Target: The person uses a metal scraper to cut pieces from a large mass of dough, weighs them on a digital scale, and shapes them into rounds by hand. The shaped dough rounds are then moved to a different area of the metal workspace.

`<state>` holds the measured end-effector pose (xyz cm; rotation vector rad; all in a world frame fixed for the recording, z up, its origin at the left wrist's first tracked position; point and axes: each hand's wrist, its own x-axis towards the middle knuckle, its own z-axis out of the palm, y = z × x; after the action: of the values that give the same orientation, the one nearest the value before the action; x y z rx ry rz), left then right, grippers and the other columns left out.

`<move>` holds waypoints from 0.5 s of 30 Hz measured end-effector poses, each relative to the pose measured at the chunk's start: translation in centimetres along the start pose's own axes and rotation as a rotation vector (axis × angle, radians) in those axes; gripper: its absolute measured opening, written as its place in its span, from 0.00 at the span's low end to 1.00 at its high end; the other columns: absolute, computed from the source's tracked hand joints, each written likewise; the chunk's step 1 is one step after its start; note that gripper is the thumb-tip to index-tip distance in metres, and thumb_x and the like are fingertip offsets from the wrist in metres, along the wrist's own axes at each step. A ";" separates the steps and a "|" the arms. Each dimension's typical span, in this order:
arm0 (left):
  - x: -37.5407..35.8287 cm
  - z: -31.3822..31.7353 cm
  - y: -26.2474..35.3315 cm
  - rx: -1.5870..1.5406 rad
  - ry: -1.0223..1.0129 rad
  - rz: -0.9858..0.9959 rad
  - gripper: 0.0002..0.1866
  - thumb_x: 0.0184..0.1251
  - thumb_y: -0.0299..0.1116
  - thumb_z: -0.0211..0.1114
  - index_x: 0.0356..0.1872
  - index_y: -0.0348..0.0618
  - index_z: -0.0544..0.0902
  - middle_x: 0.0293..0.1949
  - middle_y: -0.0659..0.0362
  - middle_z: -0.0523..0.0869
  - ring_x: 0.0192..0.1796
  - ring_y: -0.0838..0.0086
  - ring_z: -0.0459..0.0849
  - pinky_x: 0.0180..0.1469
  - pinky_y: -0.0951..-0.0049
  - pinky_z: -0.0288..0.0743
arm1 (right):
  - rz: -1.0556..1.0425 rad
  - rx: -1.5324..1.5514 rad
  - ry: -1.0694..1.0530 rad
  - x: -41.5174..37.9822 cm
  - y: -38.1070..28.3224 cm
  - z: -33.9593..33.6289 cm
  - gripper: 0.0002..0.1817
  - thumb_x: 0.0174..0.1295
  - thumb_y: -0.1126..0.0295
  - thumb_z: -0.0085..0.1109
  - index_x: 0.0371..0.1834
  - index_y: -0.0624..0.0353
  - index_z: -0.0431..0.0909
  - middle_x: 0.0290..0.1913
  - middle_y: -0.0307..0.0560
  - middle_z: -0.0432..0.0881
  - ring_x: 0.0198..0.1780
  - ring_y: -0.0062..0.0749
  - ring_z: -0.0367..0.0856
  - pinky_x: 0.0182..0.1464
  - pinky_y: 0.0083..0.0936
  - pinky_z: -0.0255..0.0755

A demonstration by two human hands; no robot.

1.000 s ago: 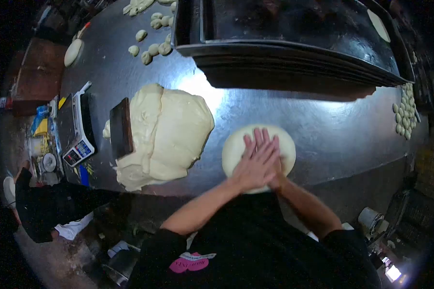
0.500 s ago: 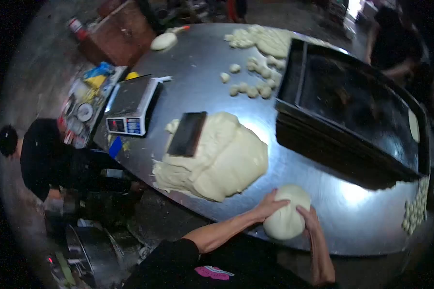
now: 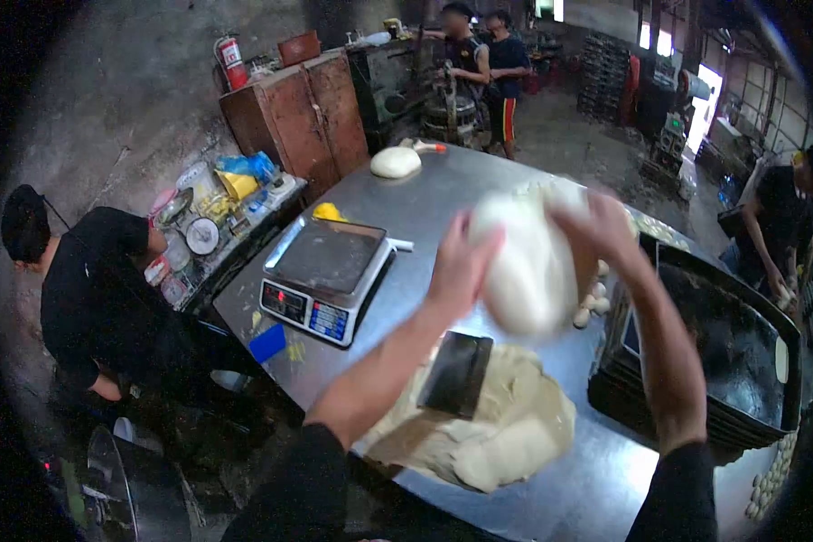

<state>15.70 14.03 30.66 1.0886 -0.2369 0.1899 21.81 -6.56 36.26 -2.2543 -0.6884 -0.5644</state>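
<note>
A large pale dough ball [image 3: 524, 266] is lifted in the air between both my hands, blurred by motion. My left hand [image 3: 459, 262] presses its left side and my right hand [image 3: 605, 230] grips its upper right side. Below it, a big slab of dough [image 3: 497, 434] lies on the steel table [image 3: 425, 208], with a dark metal scraper [image 3: 456, 372] resting on top of it. A digital scale [image 3: 323, 275] stands on the table to the left of my hands.
A smaller dough ball [image 3: 396, 163] lies at the table's far end. Stacked dark trays [image 3: 705, 379] sit at the right, with small dough pieces [image 3: 768, 492] beyond. A person in black [image 3: 90, 289] crouches at left; other people stand behind and at right.
My hands gathered the flattened dough into a ball and lifted it off the table into the air. My head has tilted up, showing the room.
</note>
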 end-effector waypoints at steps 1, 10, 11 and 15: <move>4.9 -1.2 1.4 -0.132 -0.027 -0.018 0.21 0.63 0.36 0.63 0.55 0.42 0.69 0.49 0.57 0.78 0.51 0.70 0.77 0.49 0.68 0.75 | -0.122 -0.232 0.310 7.3 2.3 1.6 0.43 0.51 0.44 0.64 0.63 0.66 0.67 0.59 0.68 0.72 0.62 0.52 0.70 0.65 0.38 0.62; -8.4 -16.3 8.1 0.143 -0.111 -0.166 0.24 0.71 0.36 0.54 0.63 0.37 0.64 0.60 0.50 0.64 0.61 0.66 0.65 0.57 0.64 0.64 | 0.275 -0.365 -0.400 0.7 -2.3 13.1 0.31 0.58 0.41 0.54 0.48 0.60 0.77 0.35 0.58 0.83 0.40 0.55 0.83 0.45 0.46 0.75; -13.2 -19.1 6.8 0.194 0.017 -0.246 0.22 0.71 0.35 0.55 0.61 0.37 0.66 0.56 0.52 0.66 0.56 0.68 0.67 0.52 0.67 0.65 | 0.362 -0.423 -0.554 -3.5 -0.8 14.8 0.32 0.57 0.38 0.51 0.43 0.60 0.79 0.35 0.58 0.84 0.39 0.55 0.83 0.45 0.45 0.75; -35.0 -29.5 -1.8 0.230 0.932 -0.502 0.13 0.69 0.33 0.57 0.50 0.38 0.73 0.36 0.57 0.76 0.37 0.76 0.75 0.33 0.77 0.69 | 0.634 -0.403 -0.799 -15.0 1.6 18.5 0.43 0.53 0.27 0.43 0.30 0.63 0.85 0.34 0.59 0.84 0.39 0.52 0.84 0.45 0.43 0.75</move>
<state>-14.51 38.26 6.21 1.1441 0.9031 0.2555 14.94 1.26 14.78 -2.8810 -0.1668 0.5913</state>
